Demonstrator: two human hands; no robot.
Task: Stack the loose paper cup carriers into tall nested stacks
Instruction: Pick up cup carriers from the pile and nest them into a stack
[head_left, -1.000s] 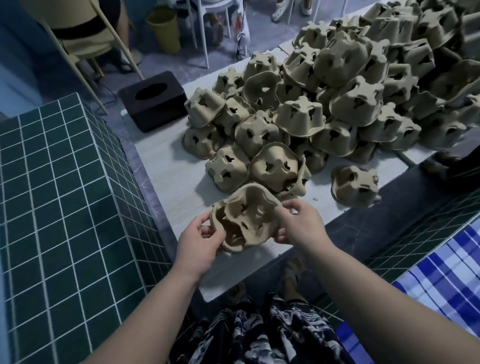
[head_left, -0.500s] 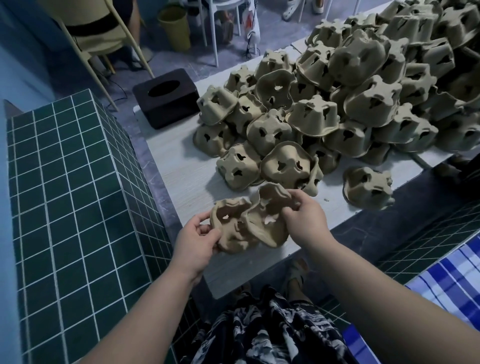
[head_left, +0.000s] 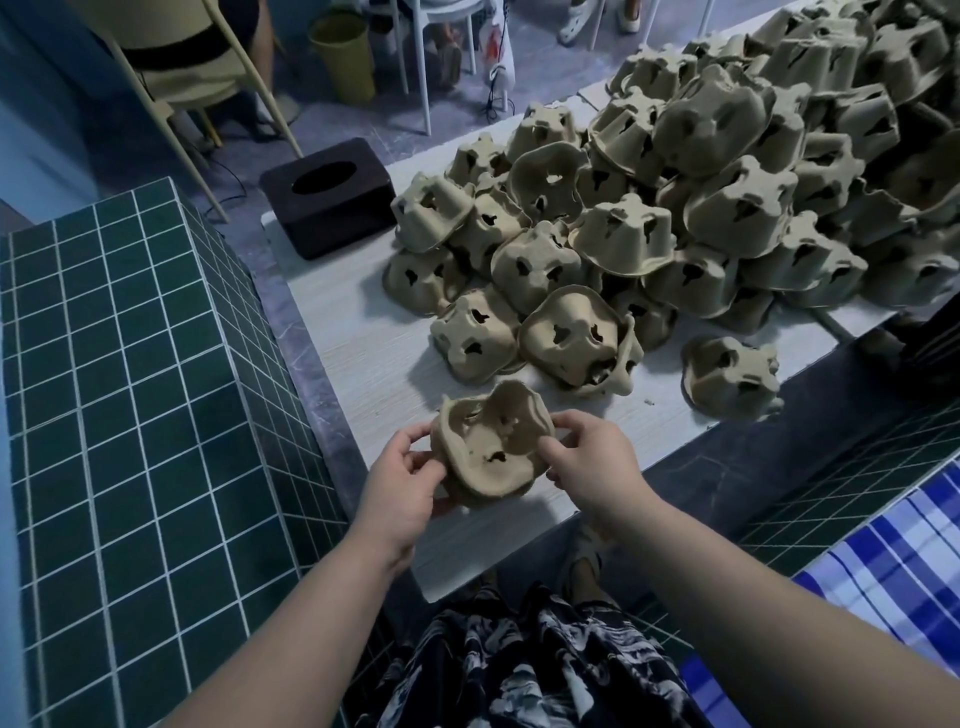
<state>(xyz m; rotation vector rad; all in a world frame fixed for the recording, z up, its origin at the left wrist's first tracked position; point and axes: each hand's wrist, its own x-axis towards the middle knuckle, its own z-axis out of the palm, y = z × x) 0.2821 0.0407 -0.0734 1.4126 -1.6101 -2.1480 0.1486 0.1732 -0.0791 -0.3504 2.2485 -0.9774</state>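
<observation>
A small nested stack of tan pulp cup carriers (head_left: 491, 447) is held hollow side up just above the near edge of the white table (head_left: 363, 358). My left hand (head_left: 405, 483) grips its left rim with thumb on top. My right hand (head_left: 592, 457) pinches its right rim. A big loose pile of the same carriers (head_left: 701, 208) covers the table's far right half, most lying upside down. One single carrier (head_left: 732, 382) lies apart at the right near edge.
A dark tissue box (head_left: 330, 195) sits at the table's far left corner. A green tiled block (head_left: 135, 395) stands close on the left. Chairs and a yellow bin (head_left: 343, 52) stand on the floor behind. A blue checked cloth (head_left: 893, 561) is at lower right.
My right hand swung a second carrier over from the right and set it into the one in my left hand. Both hands now hold the nested pair together.
</observation>
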